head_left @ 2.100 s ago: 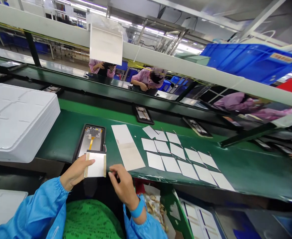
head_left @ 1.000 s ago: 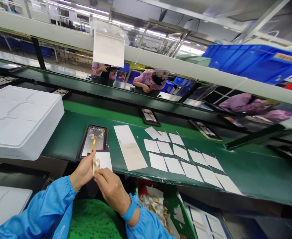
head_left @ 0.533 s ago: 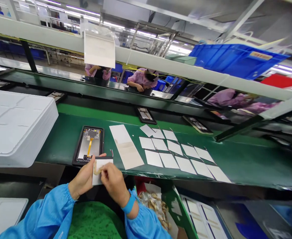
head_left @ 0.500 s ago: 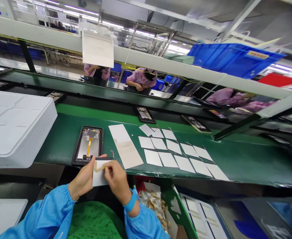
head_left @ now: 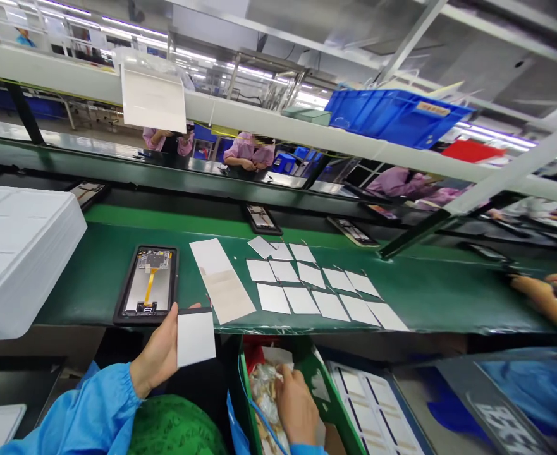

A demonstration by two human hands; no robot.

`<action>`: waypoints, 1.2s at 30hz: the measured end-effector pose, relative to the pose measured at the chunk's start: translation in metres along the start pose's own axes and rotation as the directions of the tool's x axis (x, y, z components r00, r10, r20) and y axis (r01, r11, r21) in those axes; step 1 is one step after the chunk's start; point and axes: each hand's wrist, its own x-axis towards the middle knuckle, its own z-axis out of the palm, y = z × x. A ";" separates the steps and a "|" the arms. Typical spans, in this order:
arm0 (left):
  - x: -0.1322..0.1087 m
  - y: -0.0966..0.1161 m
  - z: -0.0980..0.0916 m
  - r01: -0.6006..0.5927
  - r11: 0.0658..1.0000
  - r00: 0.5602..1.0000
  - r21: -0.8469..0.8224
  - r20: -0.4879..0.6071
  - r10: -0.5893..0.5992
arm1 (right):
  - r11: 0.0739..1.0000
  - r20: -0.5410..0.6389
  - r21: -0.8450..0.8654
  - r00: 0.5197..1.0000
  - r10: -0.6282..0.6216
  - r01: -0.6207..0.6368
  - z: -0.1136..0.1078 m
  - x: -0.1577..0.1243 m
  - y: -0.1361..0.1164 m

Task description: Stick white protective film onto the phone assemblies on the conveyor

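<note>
Off the sheet now: my right hand has left it and is reaching down into the green bin, below and right of the phone. Its fingers are curling among the scraps there; whether they are gripping something or letting go, I cannot tell. My left hand is pinching the sheet by its left edge, thumb on top, holding it just below the phone's near end, off the belt.

By my reckoning I'm clearing scrap while the sheet is waiting. The next move, I'd judge, is calling for the right hand to come back up over the bin's rim and steady the sheet's free edge, squaring it to the phone's open back.

Right of the phone the backing strip is lying close, then rows of squares; left of it the tray stack is crowding in. Far right of the phone a co-worker's hand is working at the belt, well apart.
</note>
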 end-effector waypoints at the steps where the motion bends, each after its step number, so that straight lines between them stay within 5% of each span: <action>1: 0.002 -0.006 0.004 -0.023 1.000 1.000 0.003 -0.012 0.024 | 0.976 -0.017 0.181 0.992 -0.122 0.123 -0.003 -0.001 -0.026; 4: 0.007 -0.026 0.012 -0.143 0.989 0.989 0.031 -0.022 0.144 | 0.757 -0.003 0.574 0.926 -0.378 0.312 -0.013 -0.005 -0.111; 7: 0.006 -0.035 0.010 -0.296 0.949 0.953 0.112 -0.024 0.301 | 0.634 0.080 0.710 0.860 -0.505 0.307 -0.018 -0.009 -0.168; 13: -0.017 0.013 -0.033 -0.372 0.737 0.856 0.564 -0.099 0.507 | 0.519 0.279 0.852 0.898 -0.340 -0.069 -0.013 0.006 -0.189; 17: -0.030 0.051 -0.068 -0.367 0.653 0.881 0.663 0.023 0.472 | 0.228 0.479 0.878 0.770 -0.421 -0.421 -0.002 0.015 -0.216; 19: -0.034 0.061 -0.079 -0.432 0.543 0.820 0.720 0.064 0.568 | 0.118 0.512 0.840 0.701 -0.497 -0.530 0.006 0.015 -0.237; 21: -0.038 0.066 -0.085 -0.465 0.494 0.743 0.735 0.020 0.669 | 0.086 0.505 0.831 0.681 -0.530 -0.549 0.013 0.017 -0.258; 23: -0.041 0.070 -0.088 -0.454 0.584 0.727 0.672 -0.099 0.680 | 0.148 0.469 0.869 0.687 -0.555 -0.473 0.017 0.023 -0.274; 25: -0.043 0.076 -0.092 -0.418 0.700 0.757 0.579 -0.204 0.621 | 0.317 0.429 0.903 0.676 -0.599 -0.291 0.016 0.037 -0.286; 29: -0.049 0.098 -0.109 -0.359 0.787 0.779 0.502 -0.303 0.548 | 0.660 0.348 0.662 0.634 -0.691 0.356 0.013 0.083 -0.306; 32: -0.053 0.120 -0.124 -0.338 0.783 0.759 0.523 -0.340 0.555 | 0.550 0.250 0.310 0.492 -0.834 0.775 0.022 0.120 -0.325; 34: -0.054 0.134 -0.130 -0.316 0.762 0.752 0.565 -0.342 0.564 | 0.381 0.248 0.160 0.336 -0.909 0.911 0.031 0.139 -0.337; 36: -0.054 0.148 -0.132 -0.292 0.738 0.752 0.608 -0.331 0.570 | 0.263 0.260 0.086 0.233 -0.937 0.961 0.038 0.153 -0.344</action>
